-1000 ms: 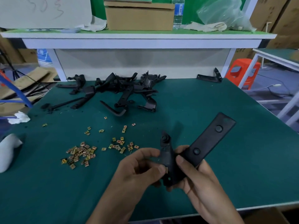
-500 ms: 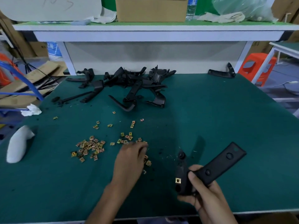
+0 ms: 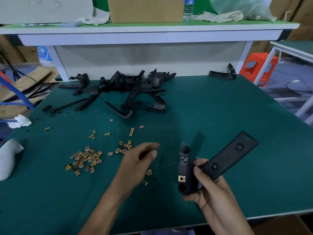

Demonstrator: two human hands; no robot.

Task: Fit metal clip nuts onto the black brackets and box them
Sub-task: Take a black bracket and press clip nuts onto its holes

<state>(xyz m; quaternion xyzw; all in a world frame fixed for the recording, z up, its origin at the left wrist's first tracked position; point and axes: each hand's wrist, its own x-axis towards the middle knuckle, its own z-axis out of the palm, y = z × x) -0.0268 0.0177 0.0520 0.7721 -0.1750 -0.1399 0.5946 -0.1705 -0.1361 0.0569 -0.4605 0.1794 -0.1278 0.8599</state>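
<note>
A: Brass shows on the bracket point(image 3: 218, 164) now: 1 nut point(image 3: 181, 178) sits clipped on its short leg, with a bare slot just above it. A second ago both hands were pressed together on that spot, so that fitting looks done.

B: And the left hand point(image 3: 138, 162)?

A: It has left the bracket and gone out over the loose nuts point(image 3: 84, 160) on the mat point(image 3: 220, 112). Fingers are curled, thumb and forefinger close together; whether they pinch a nut cannot be told. A few nuts lie right by it.

B: The right hand point(image 3: 210, 189)?

A: Closed around the bracket's bend, thumb on the long arm, holding it up off the mat, turned so the short leg faces the camera.

B: So the next nut is probably for the bare slot. Counts?

A: 1 bracket in hand, 1 nut fitted. 1 pile point(image 3: 128, 92) of brackets at the back, too tangled to count, plus 1 lone bracket point(image 3: 223, 74) at the far right. Loose nuts: dozens, 1 dense heap and scattered ones. 1 box point(image 3: 145, 9) on the shelf; none visible on the mat for packing.
</note>
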